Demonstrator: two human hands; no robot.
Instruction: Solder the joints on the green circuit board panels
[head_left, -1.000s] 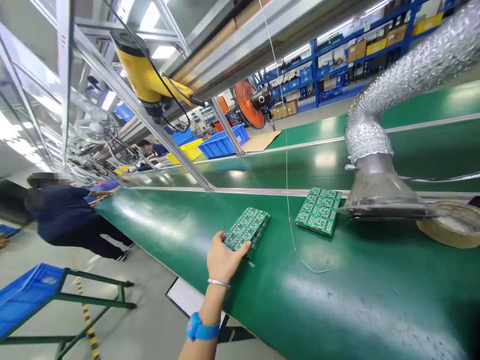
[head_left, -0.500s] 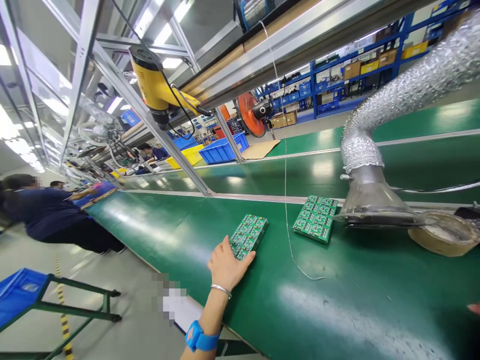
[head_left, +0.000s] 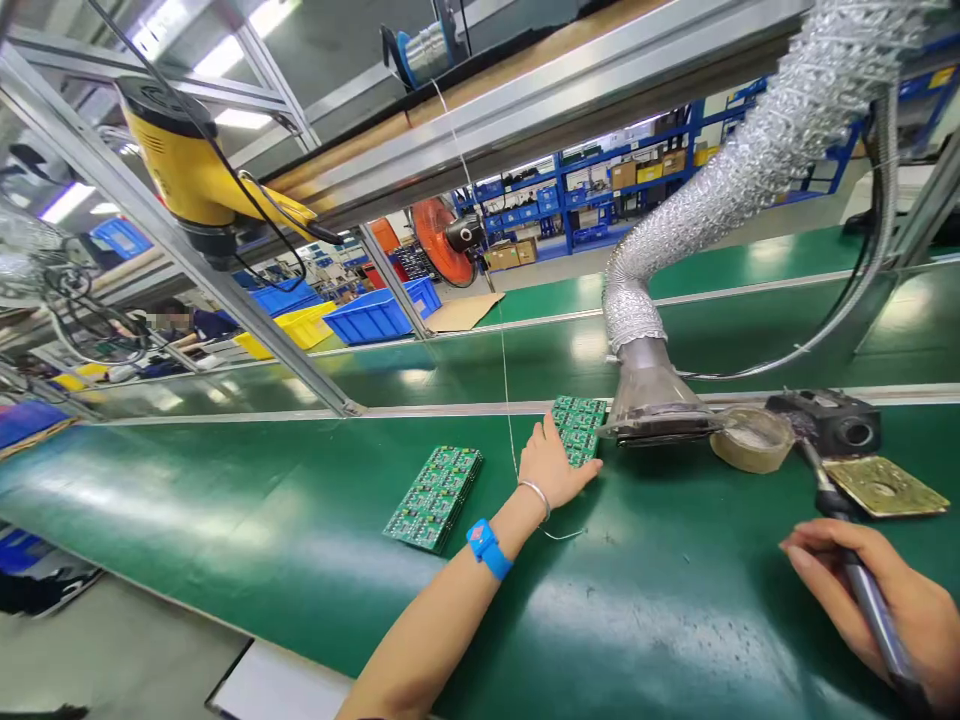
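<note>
My left hand (head_left: 553, 467) rests with fingers stretched out on the near edge of a green circuit-board panel (head_left: 579, 428) that lies on the green belt (head_left: 300, 520) under the fume-hood mouth (head_left: 649, 420). A second stack of green panels (head_left: 436, 496) lies to the left, untouched. My right hand (head_left: 870, 598) is at the lower right, fingers wrapped round the handle of a soldering iron (head_left: 847, 540) that points up toward its stand (head_left: 832, 422). A thin solder wire (head_left: 504, 400) hangs from a spool (head_left: 424, 45) above, ending on the belt near my left wrist.
A silver flexible duct (head_left: 720, 190) feeds the hood. A round tin (head_left: 751, 438) and a brass-coloured plate (head_left: 885, 487) sit at the right. A yellow tool (head_left: 187, 170) hangs on the metal frame. Blue and yellow bins (head_left: 375, 315) and a fan (head_left: 442, 230) stand beyond; a person (head_left: 184, 322) works far left.
My left hand let go of the left stack and moved right onto the panel under the hood. The view swung right, bringing my right hand with the soldering iron into sight.
</note>
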